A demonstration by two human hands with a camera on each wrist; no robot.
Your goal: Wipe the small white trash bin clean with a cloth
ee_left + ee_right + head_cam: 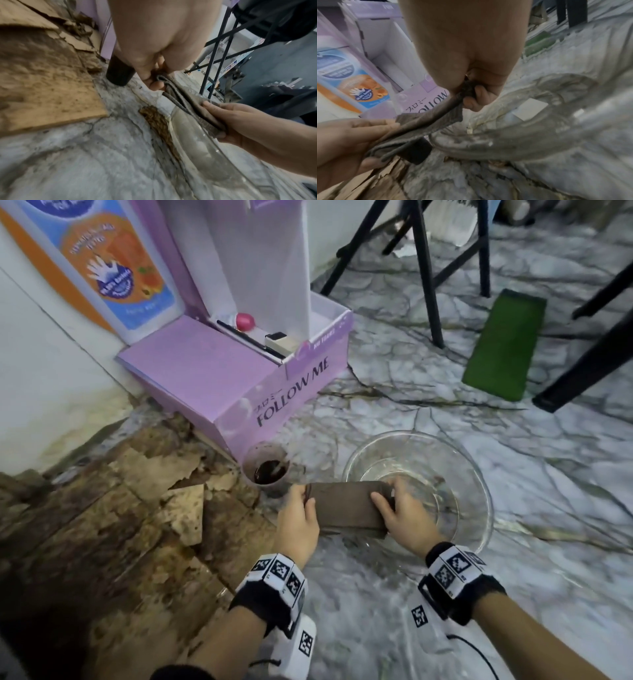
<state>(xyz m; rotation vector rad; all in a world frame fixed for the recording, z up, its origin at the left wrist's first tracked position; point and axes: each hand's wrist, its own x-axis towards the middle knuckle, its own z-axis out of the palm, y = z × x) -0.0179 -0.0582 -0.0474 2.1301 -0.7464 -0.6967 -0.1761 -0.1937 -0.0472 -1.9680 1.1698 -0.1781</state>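
A folded grey-brown cloth (346, 508) is stretched between both hands, just above the near-left rim of a clear glass bowl (479, 474). My left hand (303, 501) pinches its left end, with the fingers (154, 82) curled round the folded edge. My right hand (387, 501) grips the right end, and the cloth (428, 124) is bunched in its fingers (471, 100). A small round container (265, 470), dark and dirty inside, stands on the floor just beyond my left hand. I cannot tell whether it is the white bin.
A purple "FOLLOW ME" cardboard box (239, 381) sits behind the container against the white wall. Peeling brown floor covering (120, 525) lies to the left. Black chair legs (428, 285) and a green mat (503, 344) are at the far right on the marble-patterned floor.
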